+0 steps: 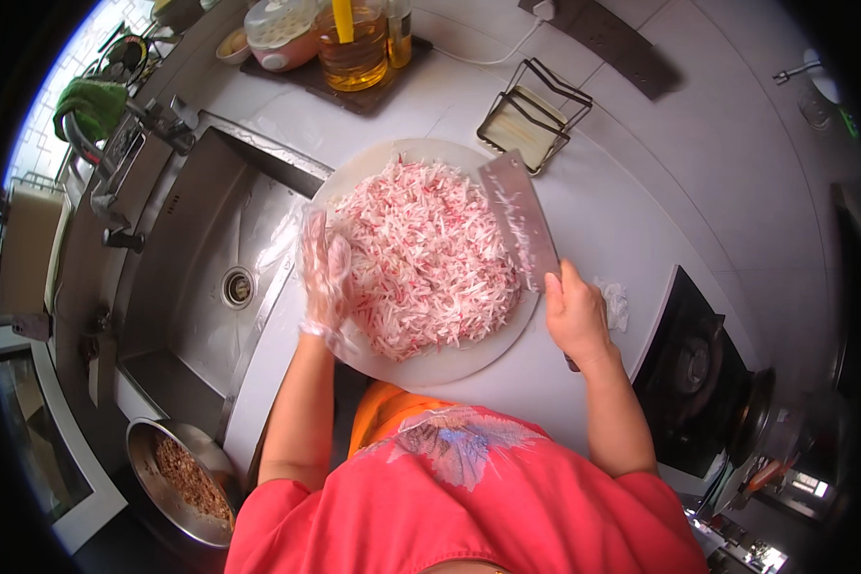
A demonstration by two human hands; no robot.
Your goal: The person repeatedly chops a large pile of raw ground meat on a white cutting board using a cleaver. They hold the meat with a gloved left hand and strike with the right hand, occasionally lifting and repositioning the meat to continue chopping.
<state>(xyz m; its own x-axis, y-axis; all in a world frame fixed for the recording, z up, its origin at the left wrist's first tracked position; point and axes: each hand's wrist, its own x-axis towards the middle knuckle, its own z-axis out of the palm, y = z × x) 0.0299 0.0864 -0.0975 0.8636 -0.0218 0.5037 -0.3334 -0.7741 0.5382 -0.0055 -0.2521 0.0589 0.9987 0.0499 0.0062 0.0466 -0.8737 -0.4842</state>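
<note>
A heap of shredded pink and white vegetable [430,251] covers most of a round white cutting board [459,369]. My left hand [326,269], in a clear plastic glove, rests against the heap's left side with its fingers pointing away from me; it grips nothing that I can see. My bare right hand [580,312] is closed around the handle of a cleaver [520,222]. The wide blade stands along the right edge of the heap, with shreds stuck to its face.
Left of the board is a steel sink [208,215]; below it, a metal bowl [179,531] holds a brown minced mixture. Behind stand a jug of oil [351,57], a pink-based appliance [280,36] and a wire rack [534,118]. A gas hob [689,373] lies at the right, near crumpled plastic [615,305].
</note>
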